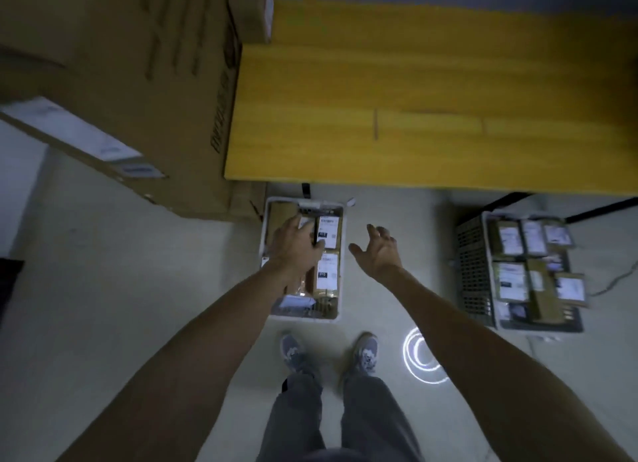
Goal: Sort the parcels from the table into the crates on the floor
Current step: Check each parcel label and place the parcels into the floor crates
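Observation:
A white crate (265, 234) stands on the floor just below the table's front edge and holds several brown parcels with white labels. My left hand (295, 246) reaches down into it, and its thumb and fingers grip the left edge of a labelled brown parcel (328, 232) at the crate's far end. Another labelled parcel (327, 275) lies nearer to me in the same crate. My right hand (379, 251) hovers over bare floor to the right of this crate, fingers spread and holding nothing. A second crate (473, 265) at the right is filled with several labelled parcels.
The yellow wooden table (414, 99) fills the upper right. A large cardboard box (121, 82) stands at the left, a smaller box (252, 9) behind it. My two feet (328, 353) stand just behind the white crate. A cable (618, 282) trails past the right crate.

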